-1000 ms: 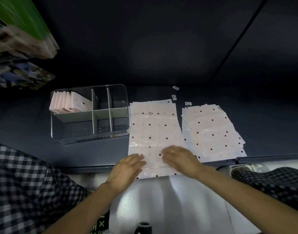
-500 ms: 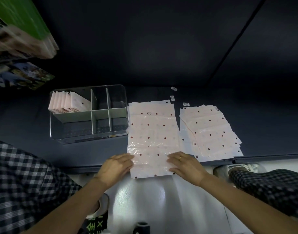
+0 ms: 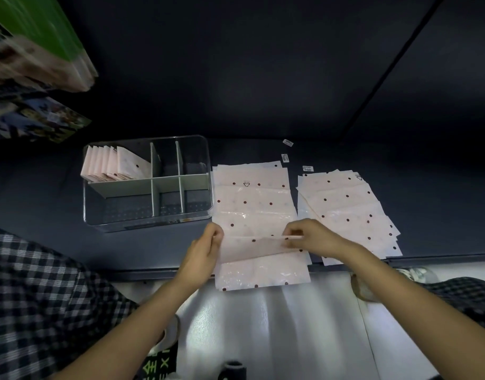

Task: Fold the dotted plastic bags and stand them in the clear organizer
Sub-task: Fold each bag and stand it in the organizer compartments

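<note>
Bags were in three places around one clear organizer. One bag lay flat just to the right of the organizer, pale pink with dark dots, glossy, with cross creases and a small triangle mark near its far end. Its near end hung over the edge of the dark table. A lifted layer stood up across the bag's near part. The left hand pinched the left end of this layer, and the right hand pinched its right end. One loose pile of flat bags lay further right of the organizer; I could not count them. Folded bags, about seven, stood in the organizer's far left compartment. Three small labels lay beyond the flat bags, on the far right side of the organizer.
</note>
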`<action>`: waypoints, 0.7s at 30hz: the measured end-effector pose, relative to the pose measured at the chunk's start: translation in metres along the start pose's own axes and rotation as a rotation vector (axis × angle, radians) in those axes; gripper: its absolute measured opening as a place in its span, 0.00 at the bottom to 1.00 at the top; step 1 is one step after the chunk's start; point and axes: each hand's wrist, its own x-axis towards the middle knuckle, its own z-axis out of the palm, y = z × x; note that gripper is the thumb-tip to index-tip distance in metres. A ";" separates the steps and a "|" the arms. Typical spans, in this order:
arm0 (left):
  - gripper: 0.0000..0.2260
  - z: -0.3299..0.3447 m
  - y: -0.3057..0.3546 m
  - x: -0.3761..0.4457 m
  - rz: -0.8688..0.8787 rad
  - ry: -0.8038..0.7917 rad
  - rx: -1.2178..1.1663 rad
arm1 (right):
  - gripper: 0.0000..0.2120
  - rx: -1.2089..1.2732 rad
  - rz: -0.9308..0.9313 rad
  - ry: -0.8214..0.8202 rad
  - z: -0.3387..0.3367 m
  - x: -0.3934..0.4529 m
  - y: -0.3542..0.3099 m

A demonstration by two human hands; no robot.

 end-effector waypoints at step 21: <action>0.27 0.049 -0.013 -0.013 0.203 -0.307 0.813 | 0.26 -0.573 -0.331 0.235 0.106 0.010 -0.001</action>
